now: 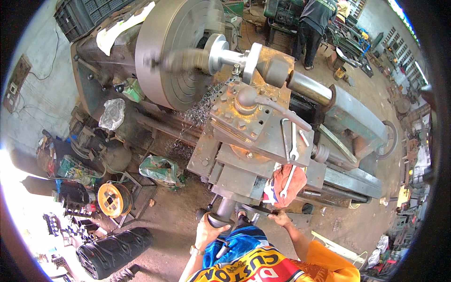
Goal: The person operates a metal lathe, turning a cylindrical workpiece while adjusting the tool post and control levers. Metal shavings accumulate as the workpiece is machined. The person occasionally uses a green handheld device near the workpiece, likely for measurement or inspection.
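I stand at a large metal lathe. My left hand (210, 232) is closed round the cross-slide crank (221, 218), at the round hub below the slide. My right hand (281, 218) grips the dark carriage handwheel (257, 209) by its right side. Beyond them, the big chuck (176, 51) is blurred by rotation. A shiny stepped metal workpiece (230, 57) runs from it toward the tailstock (354, 117). Close beside the workpiece sits the tool post (244, 105) with its long clamping lever (284, 115). Dark curly metal chips (202, 110) are heaped under the chuck.
Wrenches (293, 145) lie on the carriage, one resting over a reddish cloth (293, 181). On the floor at left are an orange cable spool (112, 199), a green plastic bag (162, 171) and a black cylinder (115, 251). A person (312, 30) stands near another machine at the back.
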A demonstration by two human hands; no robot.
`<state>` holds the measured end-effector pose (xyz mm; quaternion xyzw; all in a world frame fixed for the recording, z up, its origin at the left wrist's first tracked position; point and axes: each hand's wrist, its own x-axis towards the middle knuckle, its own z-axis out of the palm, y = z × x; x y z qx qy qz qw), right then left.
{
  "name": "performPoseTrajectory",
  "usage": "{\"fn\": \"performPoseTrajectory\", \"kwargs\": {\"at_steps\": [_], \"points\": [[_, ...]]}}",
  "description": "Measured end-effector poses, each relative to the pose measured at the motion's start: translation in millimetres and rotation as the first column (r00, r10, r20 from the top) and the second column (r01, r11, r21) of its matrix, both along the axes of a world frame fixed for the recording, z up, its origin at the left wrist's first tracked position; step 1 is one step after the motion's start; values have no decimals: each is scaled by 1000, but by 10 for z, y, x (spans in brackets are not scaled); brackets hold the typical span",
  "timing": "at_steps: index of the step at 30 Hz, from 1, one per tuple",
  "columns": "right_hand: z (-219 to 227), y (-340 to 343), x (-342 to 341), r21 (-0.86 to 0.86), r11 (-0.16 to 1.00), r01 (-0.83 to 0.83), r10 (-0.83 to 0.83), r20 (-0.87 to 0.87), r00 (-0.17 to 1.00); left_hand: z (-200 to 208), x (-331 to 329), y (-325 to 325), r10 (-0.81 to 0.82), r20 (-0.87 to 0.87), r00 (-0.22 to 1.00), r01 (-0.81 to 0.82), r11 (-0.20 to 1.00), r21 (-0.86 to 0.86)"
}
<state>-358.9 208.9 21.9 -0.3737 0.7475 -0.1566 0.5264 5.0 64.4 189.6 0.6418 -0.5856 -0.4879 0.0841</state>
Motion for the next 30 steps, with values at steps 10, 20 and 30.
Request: {"fn": "performPoseTrajectory", "kwargs": {"at_steps": [10, 20, 30], "points": [[45, 11, 82, -90, 994, 61, -59, 20, 998, 20, -11, -21, -28, 34, 999, 27, 999, 30], [-278, 146, -39, -203, 978, 57, -42, 78, 996, 45, -21, -3, 14, 25, 1000, -15, 1000, 16], [725, -468, 239, 137, 991, 0, -10, 72, 997, 82, -27, -12, 7, 20, 1000, -8, 1000, 18]]}}
